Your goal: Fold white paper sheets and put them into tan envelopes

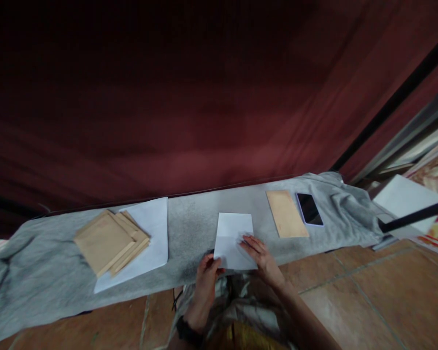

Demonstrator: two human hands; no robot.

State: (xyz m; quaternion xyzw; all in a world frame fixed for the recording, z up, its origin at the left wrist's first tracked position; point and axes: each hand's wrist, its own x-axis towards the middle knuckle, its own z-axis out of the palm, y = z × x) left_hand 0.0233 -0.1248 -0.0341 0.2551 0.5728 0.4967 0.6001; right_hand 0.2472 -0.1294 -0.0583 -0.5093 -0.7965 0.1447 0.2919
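A white sheet of paper [233,228] with a faint crease across it lies at the front middle of the grey cloth. My left hand [207,270] pinches its lower left corner, thumb on top and fingers underneath. On the right side of the sheet rests my right hand [257,253], its fingers stretched out flat over the paper. A brown envelope [287,214] lies a little to the right of the sheet, apart from both hands. Further left, several brown envelopes [104,240] are piled on larger white paper [155,233].
A grey cloth [190,223] covers the long, narrow surface. Beside the single envelope lies a phone [310,209]. A dark red curtain-like backdrop [211,121] rises behind. Black bars [416,216] and a white board [405,199] stand at the right; tiled floor [379,287] is below.
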